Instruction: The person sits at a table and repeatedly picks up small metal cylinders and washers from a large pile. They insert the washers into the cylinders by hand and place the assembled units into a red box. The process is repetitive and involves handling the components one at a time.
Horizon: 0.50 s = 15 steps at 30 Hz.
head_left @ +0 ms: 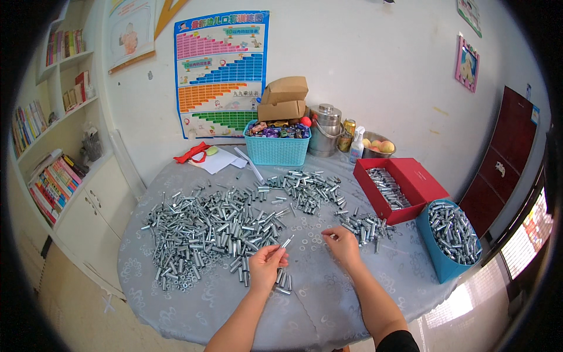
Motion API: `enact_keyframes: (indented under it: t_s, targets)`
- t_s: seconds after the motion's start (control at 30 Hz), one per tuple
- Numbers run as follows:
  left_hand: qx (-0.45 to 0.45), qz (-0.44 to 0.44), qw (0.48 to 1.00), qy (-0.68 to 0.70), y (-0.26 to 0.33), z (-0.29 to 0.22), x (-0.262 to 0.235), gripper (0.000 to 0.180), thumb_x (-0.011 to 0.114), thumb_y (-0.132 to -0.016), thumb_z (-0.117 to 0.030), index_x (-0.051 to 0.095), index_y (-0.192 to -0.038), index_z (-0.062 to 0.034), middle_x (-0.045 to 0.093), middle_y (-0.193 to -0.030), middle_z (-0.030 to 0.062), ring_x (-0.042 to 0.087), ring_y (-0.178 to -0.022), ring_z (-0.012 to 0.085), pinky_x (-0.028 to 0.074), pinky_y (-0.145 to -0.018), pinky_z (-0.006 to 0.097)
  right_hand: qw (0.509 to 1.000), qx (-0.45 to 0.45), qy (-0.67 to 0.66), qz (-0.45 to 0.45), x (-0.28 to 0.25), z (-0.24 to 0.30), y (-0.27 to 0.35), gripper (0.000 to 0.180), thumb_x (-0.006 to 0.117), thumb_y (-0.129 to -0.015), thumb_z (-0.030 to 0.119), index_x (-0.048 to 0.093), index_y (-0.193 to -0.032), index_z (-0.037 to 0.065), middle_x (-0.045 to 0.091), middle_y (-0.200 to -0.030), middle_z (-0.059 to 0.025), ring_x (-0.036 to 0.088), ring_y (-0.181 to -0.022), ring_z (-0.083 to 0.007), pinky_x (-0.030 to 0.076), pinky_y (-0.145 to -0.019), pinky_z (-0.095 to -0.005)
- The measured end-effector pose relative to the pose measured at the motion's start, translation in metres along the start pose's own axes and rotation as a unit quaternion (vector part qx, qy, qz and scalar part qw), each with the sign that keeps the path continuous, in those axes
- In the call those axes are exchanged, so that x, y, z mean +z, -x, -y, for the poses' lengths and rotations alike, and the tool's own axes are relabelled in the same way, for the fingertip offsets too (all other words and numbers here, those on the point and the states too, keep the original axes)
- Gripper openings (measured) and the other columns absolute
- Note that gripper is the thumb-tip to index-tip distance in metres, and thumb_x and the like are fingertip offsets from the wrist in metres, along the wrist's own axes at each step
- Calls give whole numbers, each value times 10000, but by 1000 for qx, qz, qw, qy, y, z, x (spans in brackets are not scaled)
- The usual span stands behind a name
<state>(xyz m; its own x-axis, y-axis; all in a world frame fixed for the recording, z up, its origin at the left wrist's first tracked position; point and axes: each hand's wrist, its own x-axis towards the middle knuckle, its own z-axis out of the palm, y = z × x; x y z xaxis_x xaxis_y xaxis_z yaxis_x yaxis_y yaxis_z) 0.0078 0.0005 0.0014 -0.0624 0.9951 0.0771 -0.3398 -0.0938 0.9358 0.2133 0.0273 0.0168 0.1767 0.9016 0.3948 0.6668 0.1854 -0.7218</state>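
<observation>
My left hand (265, 267) is closed, with a silvery expansion bolt (287, 241) pinched between thumb and fingers, its thin end pointing up and away. To its right, my right hand (344, 247) is closed in a pinch just above the cloth; whatever its fingertips may hold is too small to make out. Several flat washers (303, 235) lie loose between the hands. A wide heap of metal sleeves and bolts (205, 223) spreads left of my left hand. Beyond my right hand sits a smaller pile of assembled-looking bolts (366, 227).
A red box (419, 182) and a blue bin (437, 249), both holding metal bolts, stand at the right. Another pile of small hardware (311, 190) lies farther back. Behind it are a light-blue basket (275, 151), a steel canister (324, 132), a spray bottle (356, 146) and white papers (217, 161).
</observation>
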Motion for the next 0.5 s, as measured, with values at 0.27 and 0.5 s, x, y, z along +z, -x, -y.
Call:
enact_keyframes:
  t_s: [0.27,0.5]
  targets:
    - [-1,13,1000,-9,1,0,0,170,586,-804,-49,563,-942,48,620,-772,126,596,-624,140,527,-565,257,984,-87,98,118,5,-2,5,156,691,-644,188,656,-732,63,616,-752,-110,583,-730,-265,460,-667,-348]
    - [-23,29,999,-22,1,4,0,161,587,-803,-47,566,-933,46,620,-771,125,591,-614,138,521,-545,250,986,-84,74,128,10,-4,6,181,687,-651,207,638,-753,65,617,-748,-91,576,-729,-271,454,-667,-360]
